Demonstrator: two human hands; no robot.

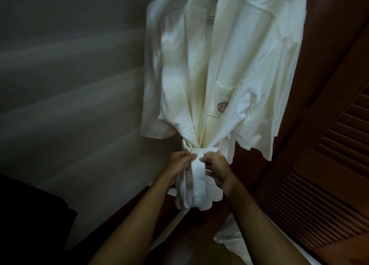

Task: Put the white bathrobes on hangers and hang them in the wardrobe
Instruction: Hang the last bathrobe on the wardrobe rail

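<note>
Robe [219,64] hangs straight above both hands, long axis vertical. Left hand [179,162] and right hand [216,164] pinch belt [198,176] between them, equally near.

Location: hotel room or bedroom closet area. Indicators: white bathrobe [217,64] with embroidered pocket logo [222,107] (typical of hotel linen), louvred wooden door [329,174], plain grey wall [69,74]. Lighting is dim.
</note>
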